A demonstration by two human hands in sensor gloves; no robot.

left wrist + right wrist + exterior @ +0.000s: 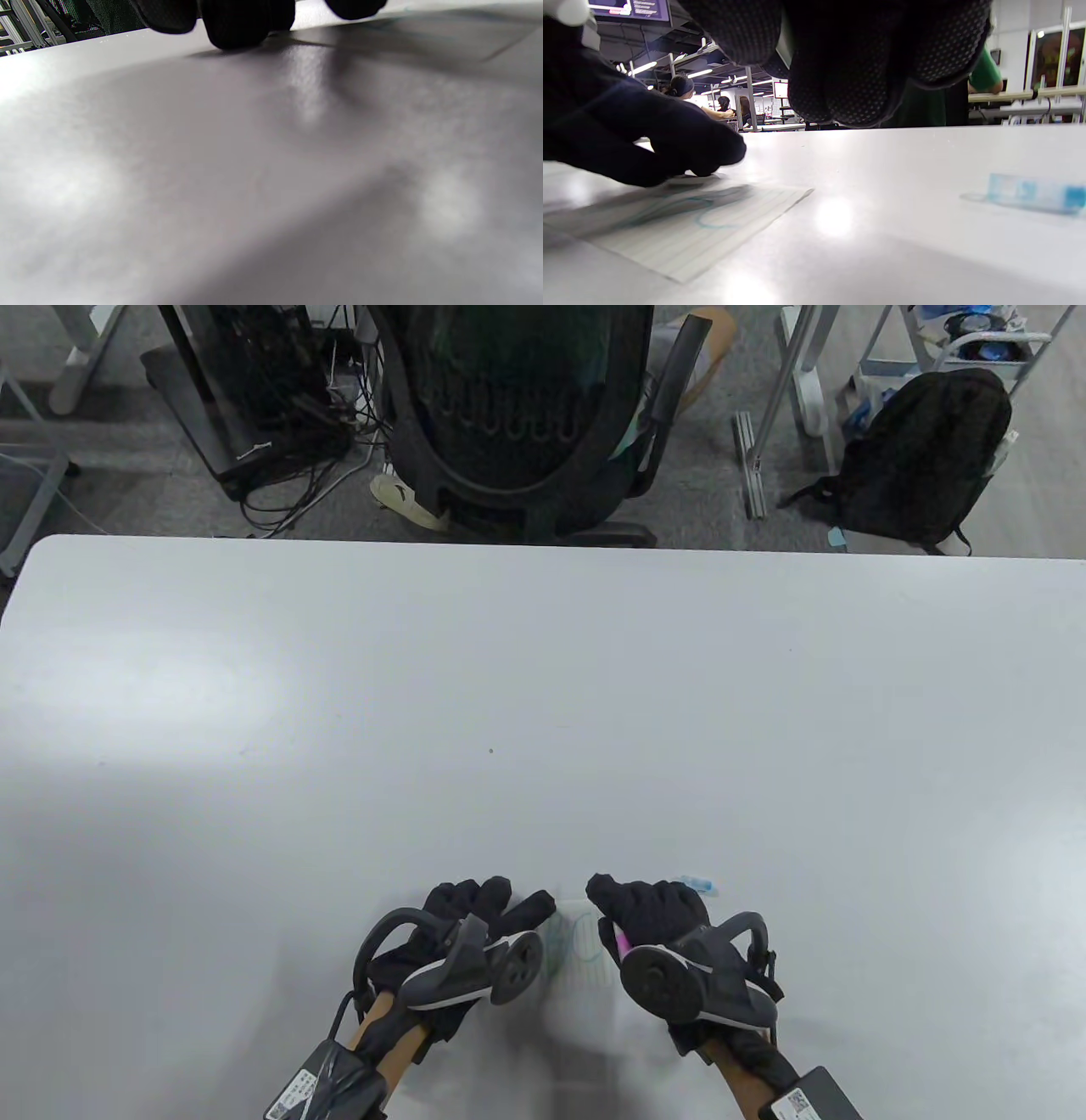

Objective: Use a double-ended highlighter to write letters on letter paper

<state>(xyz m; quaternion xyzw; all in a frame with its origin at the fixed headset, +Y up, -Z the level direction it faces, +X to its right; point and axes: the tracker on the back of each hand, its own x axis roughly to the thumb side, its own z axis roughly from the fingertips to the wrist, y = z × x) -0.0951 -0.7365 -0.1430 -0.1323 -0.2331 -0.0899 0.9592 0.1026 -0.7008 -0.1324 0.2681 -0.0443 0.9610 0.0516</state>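
The lined letter paper (584, 957) lies near the table's front edge between my hands, with blue-green letters on it. My left hand (484, 903) rests its fingertips on the paper's left side; in the right wrist view the left hand (649, 135) presses on the paper (691, 228). My right hand (645, 903) is curled round the highlighter (622, 942), of which only a pink bit shows by the wrist. Its tip is hidden under the fingers (848, 72). A pale blue cap (701, 886) lies on the table just beyond the right hand, also seen as the cap (1035, 192).
The white table (543, 687) stretches far ahead. Beyond its far edge stand a black office chair (517, 415), cables and a black backpack (925, 458). The left wrist view shows only fingertips (237, 25) on the table (254, 169).
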